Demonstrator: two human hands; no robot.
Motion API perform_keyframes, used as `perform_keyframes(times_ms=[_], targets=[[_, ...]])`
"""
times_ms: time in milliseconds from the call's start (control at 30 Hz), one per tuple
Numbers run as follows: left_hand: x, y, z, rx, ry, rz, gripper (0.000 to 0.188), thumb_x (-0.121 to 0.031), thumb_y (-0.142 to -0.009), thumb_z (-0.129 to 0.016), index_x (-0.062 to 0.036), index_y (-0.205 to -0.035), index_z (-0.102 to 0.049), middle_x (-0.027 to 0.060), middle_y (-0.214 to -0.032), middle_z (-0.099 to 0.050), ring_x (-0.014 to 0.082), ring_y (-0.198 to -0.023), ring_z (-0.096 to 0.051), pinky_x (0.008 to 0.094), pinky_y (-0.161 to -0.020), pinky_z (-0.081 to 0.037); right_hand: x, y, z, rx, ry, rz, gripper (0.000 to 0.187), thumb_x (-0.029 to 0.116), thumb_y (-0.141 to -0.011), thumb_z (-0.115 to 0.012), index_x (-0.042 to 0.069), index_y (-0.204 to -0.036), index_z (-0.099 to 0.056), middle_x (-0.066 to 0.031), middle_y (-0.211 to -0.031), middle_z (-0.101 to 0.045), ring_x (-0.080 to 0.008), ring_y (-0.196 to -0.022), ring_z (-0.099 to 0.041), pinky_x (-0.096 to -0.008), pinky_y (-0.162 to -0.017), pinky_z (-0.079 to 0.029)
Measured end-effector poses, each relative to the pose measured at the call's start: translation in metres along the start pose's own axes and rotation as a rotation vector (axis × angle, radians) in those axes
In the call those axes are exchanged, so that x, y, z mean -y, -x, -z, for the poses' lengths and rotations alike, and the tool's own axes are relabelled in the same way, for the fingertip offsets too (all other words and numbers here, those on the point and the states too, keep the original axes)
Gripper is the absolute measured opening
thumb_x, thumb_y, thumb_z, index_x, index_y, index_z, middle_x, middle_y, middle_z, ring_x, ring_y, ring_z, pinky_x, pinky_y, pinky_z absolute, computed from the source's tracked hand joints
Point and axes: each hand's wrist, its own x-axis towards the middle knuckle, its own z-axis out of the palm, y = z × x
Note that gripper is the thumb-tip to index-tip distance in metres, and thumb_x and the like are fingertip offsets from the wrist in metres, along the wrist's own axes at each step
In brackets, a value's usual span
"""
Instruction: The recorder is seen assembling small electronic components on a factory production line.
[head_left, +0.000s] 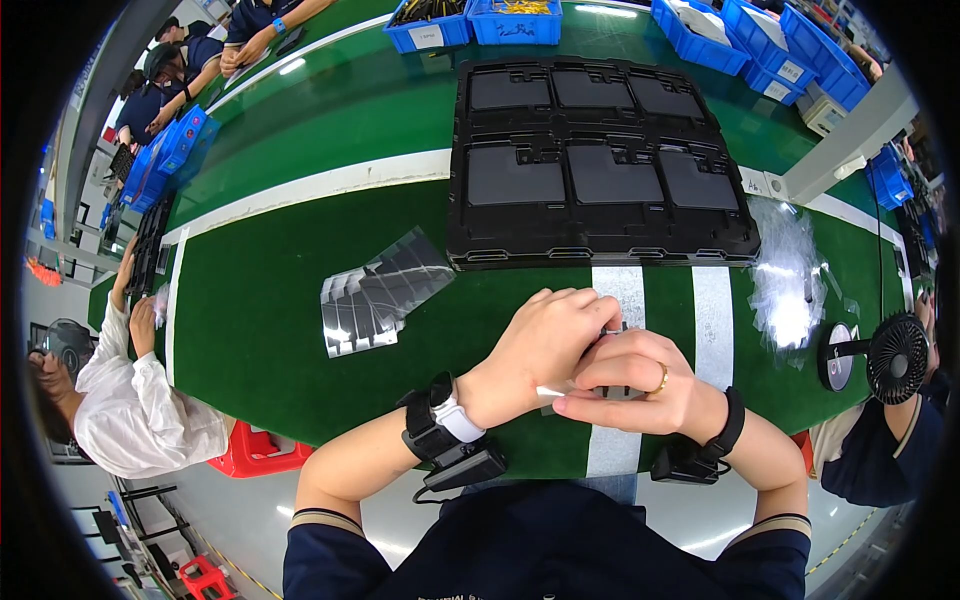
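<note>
Just in front of me, my left hand (550,340) is curled with its fingers bent over a small dark part, mostly hidden between the two hands. My right hand (648,378), a ring on one finger, closes in from the other side. At its thumb and fingertip, a small piece of clear film (553,393) catches the light, pinched there. On the green mat to the left lies an overlapping group of clear film sheets (380,295) with dark strips. Beyond my hands sits a stack of black trays (605,215), its pockets holding dark flat panels.
A heap of clear film scraps (787,285) lies at right, beside a small black fan (895,357). Blue bins (515,25) line the far side, and a grey post (850,145) rises at right. Co-workers sit on both sides; one in white (150,400) is at left.
</note>
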Motion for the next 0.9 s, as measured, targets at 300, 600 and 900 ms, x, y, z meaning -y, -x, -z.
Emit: perform_keyframes(times_ms=[300, 600, 900], targets=[[-0.0004, 0.0000, 0.0012, 0.019, -0.013, 0.018, 0.028, -0.019, -0.063, -0.068, -0.0102, -0.086, -0.056, 0.0042, -0.075, -0.056, 0.0235, -0.076, -0.058, 0.0359, -0.069, -0.043, -0.0007, -0.0064, -0.0016, -0.064, -0.034, 0.006, 0.031, 0.004, -0.057, -0.075, 0.011, -0.087, -0.071, -0.0001, -0.082, -0.053, -0.0145, -0.066, -0.052, -0.0259, -0.055, -0.045], [0.0006, 0.0002, 0.0007, 0.020, -0.008, 0.013, 0.029, -0.019, -0.062, -0.068, -0.0101, -0.087, -0.055, 0.0047, -0.077, -0.056, 0.0235, -0.076, -0.058, 0.0360, -0.070, -0.042, -0.0010, -0.0057, -0.0021, -0.062, -0.032, 0.002, 0.031, 0.004, -0.057, -0.075, 0.012, -0.087, -0.071, 0.0002, -0.082, -0.053, -0.0145, -0.066, -0.052, -0.0253, -0.054, -0.044], [0.0014, -0.0001, -0.0007, 0.033, -0.004, 0.015, 0.030, -0.018, -0.061, -0.068, -0.0098, -0.087, -0.056, 0.0048, -0.078, -0.056, 0.0246, -0.076, -0.058, 0.0364, -0.071, -0.043, -0.0001, -0.0007, 0.0003, 0.000, -0.005, -0.021, 0.037, 0.004, -0.050, -0.077, 0.016, -0.085, -0.073, 0.0005, -0.089, -0.057, -0.0172, -0.080, -0.057, -0.0270, -0.066, -0.051]])
